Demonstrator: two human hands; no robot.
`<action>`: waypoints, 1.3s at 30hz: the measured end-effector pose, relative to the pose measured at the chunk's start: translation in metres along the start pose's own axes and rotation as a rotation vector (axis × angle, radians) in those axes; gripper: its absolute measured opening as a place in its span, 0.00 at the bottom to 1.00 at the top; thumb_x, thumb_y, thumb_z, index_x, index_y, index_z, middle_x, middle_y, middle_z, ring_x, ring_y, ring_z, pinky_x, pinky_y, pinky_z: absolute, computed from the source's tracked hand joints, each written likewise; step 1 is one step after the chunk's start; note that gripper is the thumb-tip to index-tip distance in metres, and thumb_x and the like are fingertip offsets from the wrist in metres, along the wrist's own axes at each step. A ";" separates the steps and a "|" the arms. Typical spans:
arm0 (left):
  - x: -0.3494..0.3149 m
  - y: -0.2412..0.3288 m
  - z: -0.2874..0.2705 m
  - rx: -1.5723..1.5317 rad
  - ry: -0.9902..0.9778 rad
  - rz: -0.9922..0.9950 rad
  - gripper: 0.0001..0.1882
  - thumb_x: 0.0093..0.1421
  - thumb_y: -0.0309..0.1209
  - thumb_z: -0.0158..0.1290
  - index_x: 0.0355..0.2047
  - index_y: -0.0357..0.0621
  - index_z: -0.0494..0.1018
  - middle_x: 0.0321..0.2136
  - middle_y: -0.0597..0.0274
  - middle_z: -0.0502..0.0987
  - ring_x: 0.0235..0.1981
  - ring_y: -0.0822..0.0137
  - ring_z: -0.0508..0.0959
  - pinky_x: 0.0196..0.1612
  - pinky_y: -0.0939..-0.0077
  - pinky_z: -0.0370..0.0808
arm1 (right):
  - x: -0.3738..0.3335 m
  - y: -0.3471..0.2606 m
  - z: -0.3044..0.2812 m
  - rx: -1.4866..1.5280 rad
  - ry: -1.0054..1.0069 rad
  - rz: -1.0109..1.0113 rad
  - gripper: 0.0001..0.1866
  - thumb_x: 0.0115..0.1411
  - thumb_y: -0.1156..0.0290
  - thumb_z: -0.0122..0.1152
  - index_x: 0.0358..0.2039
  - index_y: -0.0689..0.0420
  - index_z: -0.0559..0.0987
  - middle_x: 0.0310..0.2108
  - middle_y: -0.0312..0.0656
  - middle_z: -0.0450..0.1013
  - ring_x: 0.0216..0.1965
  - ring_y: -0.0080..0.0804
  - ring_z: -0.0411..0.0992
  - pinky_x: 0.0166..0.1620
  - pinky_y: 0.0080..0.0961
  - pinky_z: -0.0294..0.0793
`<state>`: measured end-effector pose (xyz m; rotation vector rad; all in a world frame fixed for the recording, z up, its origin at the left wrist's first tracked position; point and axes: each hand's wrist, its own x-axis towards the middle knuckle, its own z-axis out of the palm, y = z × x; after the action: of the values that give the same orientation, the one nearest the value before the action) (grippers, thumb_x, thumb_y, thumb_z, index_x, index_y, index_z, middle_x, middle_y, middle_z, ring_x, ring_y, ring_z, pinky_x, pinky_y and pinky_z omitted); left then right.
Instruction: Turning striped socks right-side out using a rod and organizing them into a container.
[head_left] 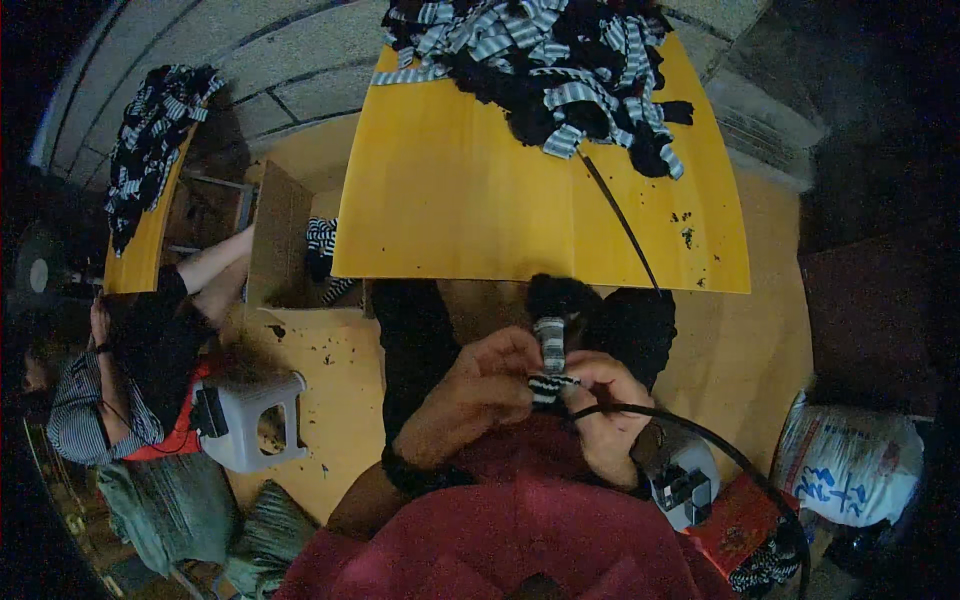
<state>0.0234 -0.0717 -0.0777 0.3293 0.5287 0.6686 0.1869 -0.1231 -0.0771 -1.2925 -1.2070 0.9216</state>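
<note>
A: Item in hand?

B: One striped fabric strip (pixel 551 350), black and pale bands, with a dark fuzzy tuft (pixel 560 296) at its upper end. Location: held in front of the person's chest, below the near edge of the yellow counter (pixel 470 200), not resting on it.

A: Hands?

B: Left hand (pixel 478 392) closed, fingers curled around the strip's lower left part. Right hand (pixel 603 415) closed too, pinching the bottom end where the fabric bunches. A black cable (pixel 720 450) crosses over the right hand; whether it is gripped as well, I cannot tell.

A: Step, by your judgement?

B: Working the single strip between both hands, likely folding or tying its lower end. A stock of like pieces, the heap of striped scraps (pixel 560 60), lies at the counter's far side, well apart from the hands.

A: What would the next move call for?

B: A firm pinch at the bunched end and a steady pull, keeping the strip taut so the bands do not twist.

A: Orientation?

B: Long axis runs roughly upright in the view, away from the body. Tuft end points toward the counter edge, bunched end toward the person.
</note>
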 end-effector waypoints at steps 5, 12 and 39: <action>-0.005 0.002 0.003 0.495 0.153 0.159 0.13 0.46 0.16 0.56 0.34 0.39 0.72 0.29 0.63 0.76 0.23 0.78 0.73 0.21 0.85 0.69 | -0.010 0.009 -0.008 0.092 -0.059 0.195 0.09 0.47 0.85 0.56 0.30 0.60 0.73 0.32 0.42 0.74 0.31 0.25 0.71 0.36 0.20 0.70; -0.013 -0.002 0.022 0.949 0.239 0.308 0.12 0.47 0.19 0.58 0.35 0.36 0.74 0.31 0.60 0.78 0.30 0.76 0.76 0.30 0.83 0.74 | -0.002 0.008 -0.001 0.123 -0.004 -0.017 0.08 0.49 0.84 0.54 0.30 0.60 0.73 0.28 0.41 0.73 0.30 0.25 0.71 0.35 0.21 0.70; -0.002 -0.009 -0.006 0.031 -0.019 0.141 0.09 0.48 0.17 0.54 0.31 0.39 0.69 0.29 0.64 0.74 0.18 0.76 0.68 0.19 0.84 0.66 | -0.003 0.005 0.005 0.265 0.050 0.283 0.06 0.54 0.84 0.53 0.32 0.62 0.74 0.25 0.36 0.72 0.23 0.18 0.68 0.28 0.16 0.69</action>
<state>0.0233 -0.0789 -0.0866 0.4038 0.5014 0.7938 0.1818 -0.1241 -0.0833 -1.2808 -0.8416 1.2020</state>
